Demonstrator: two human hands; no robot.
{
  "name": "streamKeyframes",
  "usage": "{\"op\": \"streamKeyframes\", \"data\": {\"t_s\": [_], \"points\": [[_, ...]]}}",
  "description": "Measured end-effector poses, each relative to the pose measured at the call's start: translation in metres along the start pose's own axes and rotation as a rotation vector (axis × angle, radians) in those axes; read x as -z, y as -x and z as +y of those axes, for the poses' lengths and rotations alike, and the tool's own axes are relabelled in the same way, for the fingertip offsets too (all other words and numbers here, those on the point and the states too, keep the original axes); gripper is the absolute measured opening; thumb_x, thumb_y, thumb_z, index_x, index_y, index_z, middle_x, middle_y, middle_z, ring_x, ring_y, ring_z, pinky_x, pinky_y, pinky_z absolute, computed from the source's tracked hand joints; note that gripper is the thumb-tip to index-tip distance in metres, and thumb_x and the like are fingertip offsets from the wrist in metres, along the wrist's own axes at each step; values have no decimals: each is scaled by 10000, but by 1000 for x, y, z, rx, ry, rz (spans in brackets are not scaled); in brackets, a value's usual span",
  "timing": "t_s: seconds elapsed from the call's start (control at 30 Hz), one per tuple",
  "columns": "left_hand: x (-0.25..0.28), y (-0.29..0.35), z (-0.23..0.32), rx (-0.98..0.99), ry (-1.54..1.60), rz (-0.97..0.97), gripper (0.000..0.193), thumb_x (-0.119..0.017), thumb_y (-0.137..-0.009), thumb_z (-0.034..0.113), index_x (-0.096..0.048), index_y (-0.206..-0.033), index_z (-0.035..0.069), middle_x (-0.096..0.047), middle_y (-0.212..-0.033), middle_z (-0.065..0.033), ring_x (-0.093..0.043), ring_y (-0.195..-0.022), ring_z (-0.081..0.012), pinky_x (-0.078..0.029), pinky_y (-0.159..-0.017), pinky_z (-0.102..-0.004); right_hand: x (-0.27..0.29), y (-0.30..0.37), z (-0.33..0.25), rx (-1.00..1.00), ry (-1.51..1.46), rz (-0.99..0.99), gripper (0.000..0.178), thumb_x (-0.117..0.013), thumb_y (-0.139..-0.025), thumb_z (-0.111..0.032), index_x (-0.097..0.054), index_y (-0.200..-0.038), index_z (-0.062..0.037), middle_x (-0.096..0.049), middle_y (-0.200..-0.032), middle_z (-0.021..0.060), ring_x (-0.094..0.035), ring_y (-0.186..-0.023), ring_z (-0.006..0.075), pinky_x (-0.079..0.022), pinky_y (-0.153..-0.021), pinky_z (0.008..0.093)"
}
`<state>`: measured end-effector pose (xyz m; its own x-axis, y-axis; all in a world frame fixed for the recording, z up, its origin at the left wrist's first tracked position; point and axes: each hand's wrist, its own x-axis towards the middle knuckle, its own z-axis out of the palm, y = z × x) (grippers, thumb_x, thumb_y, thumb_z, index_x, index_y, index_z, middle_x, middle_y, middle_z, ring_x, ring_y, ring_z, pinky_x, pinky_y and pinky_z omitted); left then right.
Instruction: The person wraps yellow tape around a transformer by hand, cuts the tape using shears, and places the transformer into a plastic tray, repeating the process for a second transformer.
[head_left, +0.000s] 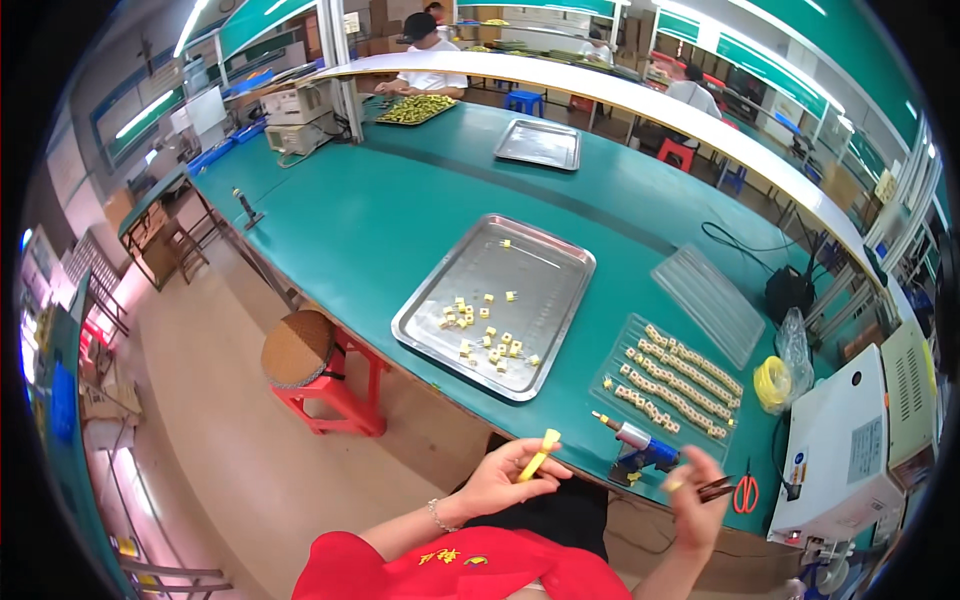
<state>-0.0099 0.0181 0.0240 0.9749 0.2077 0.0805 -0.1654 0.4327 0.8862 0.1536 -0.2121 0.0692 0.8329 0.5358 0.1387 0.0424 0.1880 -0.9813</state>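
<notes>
My left hand [512, 478] pinches a narrow yellow strip [539, 458] between thumb and fingers, over the table's near edge. My right hand [697, 508] is raised at the front right, slightly blurred, with a dark, slim tool [716, 489] in its grip; its exact kind is unclear. Between the hands stands a blue and silver spindle-like device [648, 449] with a thin tip pointing left. Behind it, a clear plastic tray [622, 345] holds rows of small cream-coloured blocks [682, 377]. Orange-handled scissors [746, 494] lie right of my right hand.
A large metal tray [545, 262] carries scattered small yellow parts [487, 335]. Farther off lie an empty clear tray [710, 305] and another metal tray [540, 145]. Yellow tape rolls [772, 383] and a white machine [838, 440] stand right. A red stool [335, 396] stands left; people work beyond.
</notes>
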Motion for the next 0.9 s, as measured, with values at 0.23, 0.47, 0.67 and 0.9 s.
{"op": "streamKeyframes", "data": {"t_s": [0.23,0.47,0.67,0.9], "points": [[-13,5,-5,-26,25,-216,579,-638,-776,-48,-369,-1284,24,-514,-1193,-116,-510,-1091,-172,-440,-899,-281,-67,24,17,-322,-295,-495,750,-634,-727,97,-248,-1364,14,-637,-877,147,-619,-803,163,-494,-741,275],[-9,13,-2,-58,-74,-258,517,-630,-782,-53,-412,-1247,1,-559,-1083,-89,-554,-992,-141,-472,-845,-275,-82,25,10,-395,-279,-504,707,-641,-749,55,-259,-1343,51,-623,-801,93,-606,-755,137,-464,-696,234],[-12,3,-8,-149,49,-81,429,-599,-797,-66,-428,-1180,22,-610,-966,-106,-594,-898,-141,-493,-746,-238,-80,28,18,-209,-244,-285,468,-610,-799,33,-439,-1234,36,-638,-830,101,-609,-760,130,-467,-709,227],[-11,-15,-11,-65,144,14,446,-592,-799,-60,-408,-1196,26,-610,-983,-154,-614,-837,-161,-474,-505,-189,-72,24,31,-108,-59,-153,170,-621,-769,62,-633,-937,41,-628,-875,102,-610,-796,148,-473,-700,238]]}}
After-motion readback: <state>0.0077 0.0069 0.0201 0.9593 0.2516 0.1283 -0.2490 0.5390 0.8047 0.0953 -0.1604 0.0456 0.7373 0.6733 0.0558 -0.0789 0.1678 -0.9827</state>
